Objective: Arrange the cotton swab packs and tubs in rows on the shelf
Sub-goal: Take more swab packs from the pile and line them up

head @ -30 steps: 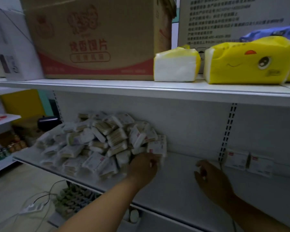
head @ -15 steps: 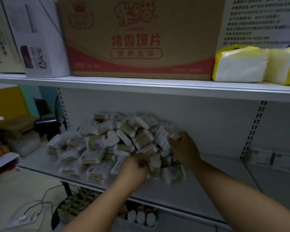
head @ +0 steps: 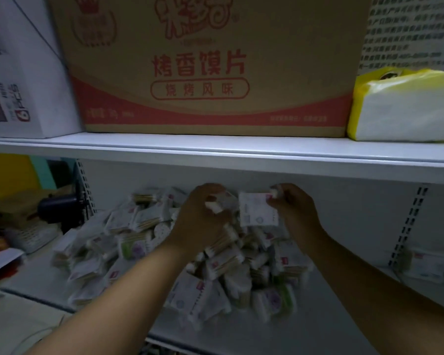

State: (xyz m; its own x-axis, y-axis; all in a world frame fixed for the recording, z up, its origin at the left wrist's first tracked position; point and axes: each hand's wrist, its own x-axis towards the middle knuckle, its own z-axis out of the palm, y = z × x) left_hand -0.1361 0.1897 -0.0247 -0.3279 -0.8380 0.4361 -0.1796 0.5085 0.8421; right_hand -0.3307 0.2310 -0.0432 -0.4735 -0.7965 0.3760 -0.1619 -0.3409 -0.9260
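While the loose heap of white plastic cotton swab packs (head: 210, 254) lies on the white metal shelf (head: 318, 334), the left hand (head: 200, 219) and right hand (head: 292, 208) each pinch one pack; these seem light, soft and slippery, best held by the edges.

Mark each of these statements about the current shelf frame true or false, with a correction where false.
1. The cotton swab packs lie in a loose heap. True.
2. The right hand holds a flat white pack. True.
3. The left hand rests on the upper shelf. False: it is over the heap, gripping a swab pack.
4. The cardboard box stands on the lower shelf. False: it stands on the upper shelf.
5. Neat rows already fill the lower shelf. False: mostly a heap.
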